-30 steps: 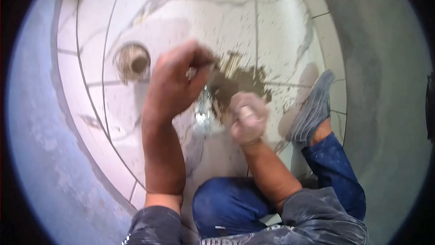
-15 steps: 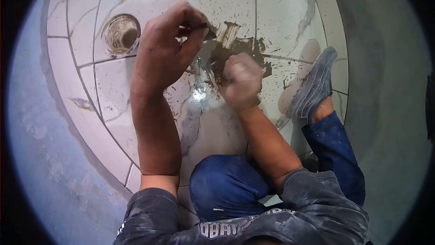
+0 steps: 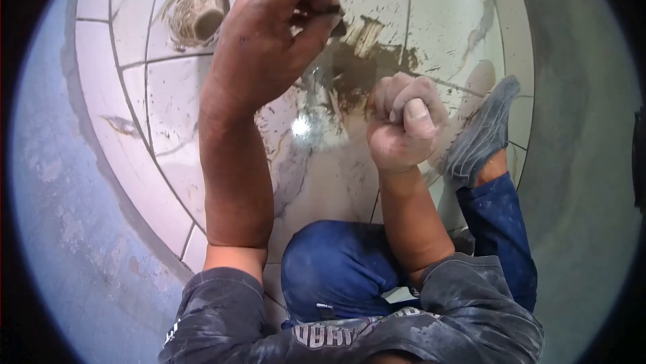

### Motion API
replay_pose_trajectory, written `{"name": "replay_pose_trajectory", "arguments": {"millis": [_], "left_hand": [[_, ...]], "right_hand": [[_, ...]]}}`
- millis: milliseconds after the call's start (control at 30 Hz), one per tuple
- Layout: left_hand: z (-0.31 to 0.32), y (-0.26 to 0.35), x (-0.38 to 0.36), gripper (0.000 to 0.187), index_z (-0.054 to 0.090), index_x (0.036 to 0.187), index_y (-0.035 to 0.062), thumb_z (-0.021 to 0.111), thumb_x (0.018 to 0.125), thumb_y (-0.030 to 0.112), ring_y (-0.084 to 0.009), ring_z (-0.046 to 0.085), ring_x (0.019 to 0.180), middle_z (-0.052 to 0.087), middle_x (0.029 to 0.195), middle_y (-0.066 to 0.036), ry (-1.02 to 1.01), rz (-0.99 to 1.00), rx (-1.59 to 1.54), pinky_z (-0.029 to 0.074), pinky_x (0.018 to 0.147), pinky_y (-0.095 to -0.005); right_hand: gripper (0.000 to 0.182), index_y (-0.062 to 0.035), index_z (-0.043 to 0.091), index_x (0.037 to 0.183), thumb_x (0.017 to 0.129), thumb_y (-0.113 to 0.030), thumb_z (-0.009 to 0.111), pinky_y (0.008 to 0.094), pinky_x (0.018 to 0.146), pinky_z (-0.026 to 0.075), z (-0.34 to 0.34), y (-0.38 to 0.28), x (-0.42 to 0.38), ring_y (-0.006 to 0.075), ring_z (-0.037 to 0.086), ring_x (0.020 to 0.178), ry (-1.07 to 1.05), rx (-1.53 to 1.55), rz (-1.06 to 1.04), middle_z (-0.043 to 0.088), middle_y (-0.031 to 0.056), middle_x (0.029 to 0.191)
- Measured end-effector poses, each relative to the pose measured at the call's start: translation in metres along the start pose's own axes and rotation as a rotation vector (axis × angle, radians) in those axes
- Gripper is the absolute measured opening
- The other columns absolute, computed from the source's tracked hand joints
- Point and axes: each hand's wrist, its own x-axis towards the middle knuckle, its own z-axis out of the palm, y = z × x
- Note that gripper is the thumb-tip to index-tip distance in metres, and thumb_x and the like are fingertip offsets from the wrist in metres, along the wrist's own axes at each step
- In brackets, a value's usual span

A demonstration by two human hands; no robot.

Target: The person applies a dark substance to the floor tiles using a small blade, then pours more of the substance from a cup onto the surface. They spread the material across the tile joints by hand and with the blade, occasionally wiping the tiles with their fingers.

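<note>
My left hand (image 3: 269, 48) is pinched shut on a small dark flat piece (image 3: 340, 23), its edge showing past the fingertips above the tiles. Most of that piece is hidden by the fingers. My right hand (image 3: 408, 122) is a fist with the thumb folded over the fingers, which are dusted pale grey. Whatever it holds, if anything, is hidden. Beyond and between the hands lies a wet grey-brown smear (image 3: 356, 71) on the marble-patterned tile floor (image 3: 336, 189). At the smear's far end is a pale, streaky strip (image 3: 367, 35).
A round container (image 3: 176, 19) with splashed walls stands beyond my left hand. My grey sock-covered foot (image 3: 481, 132) rests on the tiles at the right, and my bent blue-trousered knee (image 3: 336, 263) is close in front. Bluish walls (image 3: 60, 182) border the floor.
My right hand has moved right, away from the smear, and its fist now shows sharply. My left hand has gone slightly farther forward, still pinching the dark piece. The view has shifted a little.
</note>
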Motion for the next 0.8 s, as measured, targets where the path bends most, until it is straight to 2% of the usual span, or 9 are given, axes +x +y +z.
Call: {"name": "replay_pose_trajectory", "arguments": {"millis": [100, 233, 267, 300, 367, 533, 633, 700, 800], "left_hand": [[0.002, 0.006, 0.006, 0.015, 0.054, 0.094, 0.0031, 0.061, 0.088, -0.009, -0.0120, 0.063, 0.093, 0.064, 0.098, -0.006, 0.021, -0.004, -0.013, 0.055, 0.080, -0.0283], [0.003, 0.004, 0.004, 0.014, 0.054, 0.092, 0.0032, 0.060, 0.088, -0.009, -0.0121, 0.063, 0.090, 0.065, 0.097, -0.006, 0.032, -0.004, 0.012, 0.056, 0.079, -0.0283], [0.005, 0.006, 0.004, 0.014, 0.054, 0.091, 0.0031, 0.060, 0.088, -0.009, -0.0122, 0.064, 0.090, 0.065, 0.096, -0.006, 0.039, -0.014, -0.023, 0.056, 0.079, -0.0284], [0.006, 0.007, 0.004, 0.014, 0.054, 0.091, 0.0031, 0.060, 0.088, -0.009, -0.0122, 0.064, 0.090, 0.065, 0.096, -0.006, 0.034, -0.008, -0.026, 0.056, 0.079, -0.0284], [0.004, 0.002, 0.004, 0.014, 0.055, 0.092, 0.0031, 0.061, 0.088, -0.008, -0.0121, 0.064, 0.088, 0.065, 0.096, -0.006, 0.044, 0.046, 0.006, 0.056, 0.079, -0.0278], [0.007, 0.004, 0.005, 0.014, 0.055, 0.093, 0.0028, 0.061, 0.088, -0.009, -0.0119, 0.064, 0.090, 0.065, 0.097, -0.006, 0.045, 0.019, -0.014, 0.056, 0.078, -0.0276], [0.004, 0.002, 0.002, 0.014, 0.055, 0.093, 0.0024, 0.061, 0.088, -0.009, -0.0117, 0.064, 0.090, 0.065, 0.097, -0.006, 0.040, -0.010, -0.006, 0.056, 0.079, -0.0273], [0.005, 0.005, 0.005, 0.013, 0.055, 0.093, 0.0021, 0.061, 0.088, -0.009, -0.0117, 0.064, 0.090, 0.065, 0.097, -0.006, 0.034, 0.002, -0.002, 0.055, 0.079, -0.0272], [0.004, -0.001, 0.000, 0.014, 0.056, 0.093, 0.0023, 0.061, 0.088, -0.009, -0.0116, 0.064, 0.090, 0.065, 0.097, -0.005, 0.037, -0.021, -0.017, 0.055, 0.079, -0.0273]], "right_hand": [[0.028, -0.0035, 0.040, 0.066, 0.088, -0.019, 0.046, 0.0304, 0.049, 0.028, -0.004, 0.033, -0.006, 0.0139, 0.032, 0.053, 0.005, -0.431, 0.076, 0.037, 0.0035, 0.059], [0.025, -0.0026, 0.040, 0.066, 0.088, -0.015, 0.042, 0.0307, 0.051, 0.029, 0.000, 0.014, -0.007, 0.0144, 0.034, 0.053, 0.021, -0.145, 0.037, 0.040, 0.0046, 0.059], [0.022, -0.0034, 0.042, 0.067, 0.086, -0.015, 0.041, 0.0303, 0.050, 0.031, -0.025, 0.056, -0.006, 0.0142, 0.035, 0.052, -0.163, -0.880, -0.516, 0.040, 0.0040, 0.060], [0.022, -0.0034, 0.042, 0.067, 0.086, -0.015, 0.041, 0.0303, 0.050, 0.031, -0.020, 0.045, -0.009, 0.0142, 0.035, 0.052, -0.158, -0.885, -0.520, 0.040, 0.0040, 0.060], [0.022, -0.0027, 0.043, 0.068, 0.086, -0.015, 0.043, 0.0301, 0.049, 0.031, 0.003, 0.014, -0.008, 0.0143, 0.036, 0.053, -0.014, -0.203, 0.011, 0.040, 0.0046, 0.059], [0.022, -0.0010, 0.043, 0.066, 0.085, -0.012, 0.042, 0.0310, 0.048, 0.030, 0.004, 0.030, -0.005, 0.0154, 0.041, 0.055, -0.004, -0.631, -0.055, 0.041, 0.0076, 0.061], [0.022, -0.0004, 0.042, 0.066, 0.085, -0.010, 0.040, 0.0311, 0.048, 0.031, 0.002, 0.009, -0.003, 0.0152, 0.041, 0.056, -0.048, -0.156, -0.017, 0.041, 0.0078, 0.061], [0.021, -0.0020, 0.040, 0.065, 0.085, -0.009, 0.036, 0.0298, 0.048, 0.031, 0.000, 0.025, -0.006, 0.0141, 0.038, 0.053, -0.034, -0.730, -0.139, 0.039, 0.0051, 0.060], [0.020, 0.0020, 0.041, 0.064, 0.082, -0.008, 0.043, 0.0314, 0.049, 0.027, 0.006, -0.002, -0.004, 0.0134, 0.038, 0.054, -0.033, 0.002, -0.006, 0.043, 0.0068, 0.061]]}}
